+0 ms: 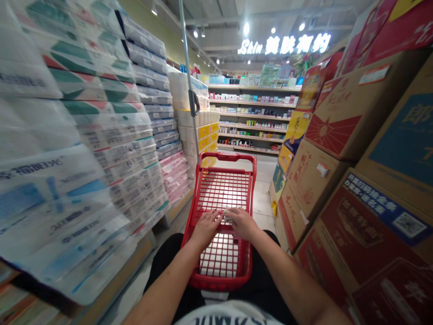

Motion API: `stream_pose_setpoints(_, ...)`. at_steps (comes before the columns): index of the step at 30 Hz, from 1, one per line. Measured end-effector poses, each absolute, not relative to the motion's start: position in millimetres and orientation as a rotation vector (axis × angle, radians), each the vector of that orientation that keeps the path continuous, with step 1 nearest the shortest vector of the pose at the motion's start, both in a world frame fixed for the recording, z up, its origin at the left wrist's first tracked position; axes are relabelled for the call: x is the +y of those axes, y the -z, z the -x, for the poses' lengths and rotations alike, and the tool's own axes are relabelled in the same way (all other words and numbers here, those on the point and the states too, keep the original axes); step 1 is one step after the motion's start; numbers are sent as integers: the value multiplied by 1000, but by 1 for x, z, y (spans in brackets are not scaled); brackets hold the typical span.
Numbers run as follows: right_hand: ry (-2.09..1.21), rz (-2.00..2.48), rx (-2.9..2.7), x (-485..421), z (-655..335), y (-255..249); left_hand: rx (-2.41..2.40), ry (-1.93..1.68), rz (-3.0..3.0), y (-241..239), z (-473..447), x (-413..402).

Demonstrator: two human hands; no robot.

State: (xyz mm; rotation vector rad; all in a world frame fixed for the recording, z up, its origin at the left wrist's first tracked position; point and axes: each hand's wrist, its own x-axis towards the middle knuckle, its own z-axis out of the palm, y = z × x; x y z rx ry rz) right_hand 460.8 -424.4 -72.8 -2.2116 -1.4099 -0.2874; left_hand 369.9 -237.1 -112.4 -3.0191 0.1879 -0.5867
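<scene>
A red plastic basket (223, 283) with gridded panels stands at the lower centre of the frame, between the person's dark-clad legs (162, 262). The left hand (206, 229) lies on its middle, palm down, fingers extended and slightly spread. Just beside it, the right hand (241, 224) has its fingers bent over a small pale item (228, 215); whether it pinches this or merely covers it, I cannot tell. Wrapped packs (118, 155) rise in tall stacks across the left of the frame, and printed cartons (333, 113) are piled along the right. A thin metal pole (186, 54) runs down from the top centre-left. Stocked shelves (252, 115) fill the upper centre background, below a glowing white sign (282, 44) at upper right
</scene>
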Motion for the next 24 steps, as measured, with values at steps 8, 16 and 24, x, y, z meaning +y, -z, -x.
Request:
stream_pose_setpoints(8,231,2261,-1371,-427,-455,71,180,506,3084,114,-369,-240)
stream_pose_setpoints(16,50,2350,-1433,-429,-457,68,137,433,3131,117,-370,-243)
stream_pose_setpoints(24,295,2484,-1179,-427,-453,72,143,416,3128,118,-371,-243)
